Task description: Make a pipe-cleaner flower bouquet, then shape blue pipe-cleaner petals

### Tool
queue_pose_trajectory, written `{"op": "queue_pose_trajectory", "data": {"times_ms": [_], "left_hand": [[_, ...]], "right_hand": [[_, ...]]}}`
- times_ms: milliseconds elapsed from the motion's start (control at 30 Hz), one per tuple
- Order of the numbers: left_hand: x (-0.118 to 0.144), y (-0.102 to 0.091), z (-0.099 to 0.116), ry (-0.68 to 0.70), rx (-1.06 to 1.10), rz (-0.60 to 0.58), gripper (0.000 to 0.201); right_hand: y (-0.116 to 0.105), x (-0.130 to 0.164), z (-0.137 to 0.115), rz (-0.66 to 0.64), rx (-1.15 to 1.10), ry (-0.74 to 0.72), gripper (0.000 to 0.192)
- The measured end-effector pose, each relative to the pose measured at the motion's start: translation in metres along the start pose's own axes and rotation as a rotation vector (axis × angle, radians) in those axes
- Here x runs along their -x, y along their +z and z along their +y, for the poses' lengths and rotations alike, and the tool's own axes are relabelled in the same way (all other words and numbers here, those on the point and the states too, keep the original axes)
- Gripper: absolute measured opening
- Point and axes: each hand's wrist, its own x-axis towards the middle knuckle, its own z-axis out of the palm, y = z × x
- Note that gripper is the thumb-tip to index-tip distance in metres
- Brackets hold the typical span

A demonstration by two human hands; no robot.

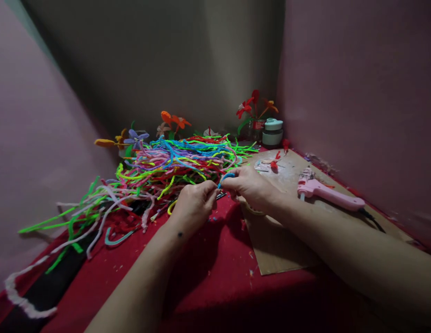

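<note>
Between my two hands, over the red cloth, is a blue pipe cleaner bent into a loop. My right hand is closed around it, with the loop showing above the fingers. The fingertips of my left hand pinch together at the lower end of the blue piece, near the right fingers. What lies exactly between the left fingertips is too small to make out. Just behind both hands spreads a big heap of pipe cleaners in many colours.
A pink glue gun rests on a cardboard sheet at the right, its black cord trailing off. Pipe-cleaner flowers stand at the back beside a lidded jar. Walls close in behind and on both sides. Fuzz scraps dot the red cloth.
</note>
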Motion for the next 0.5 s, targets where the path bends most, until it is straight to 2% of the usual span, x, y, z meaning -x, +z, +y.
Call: {"op": "queue_pose_trajectory", "data": {"times_ms": [133,200,267,333,433,500], "left_hand": [[-0.001,-0.006,0.002,-0.129,0.298,-0.16,0.024],[-0.001,-0.009,0.002,-0.17,0.401,-0.214,0.021],[0.0,-0.007,0.001,-0.143,0.416,-0.241,0.019],[0.001,-0.001,0.002,-0.079,0.229,-0.208,0.02],[0.004,0.014,0.004,0.068,-0.443,0.018,0.021],[0.007,0.022,0.007,0.185,-0.715,0.063,0.025]], "right_hand": [[-0.001,0.0,-0.001,-0.121,-0.082,-0.075,0.009],[-0.001,0.002,-0.004,-0.111,-0.081,-0.058,0.005],[0.001,0.003,-0.006,-0.066,-0.055,-0.04,0.007],[0.003,0.004,-0.006,-0.006,-0.023,-0.033,0.013],[0.006,0.002,-0.003,0.099,-0.057,0.046,0.023],[0.006,-0.001,0.0,0.149,-0.204,0.156,0.023]]}}
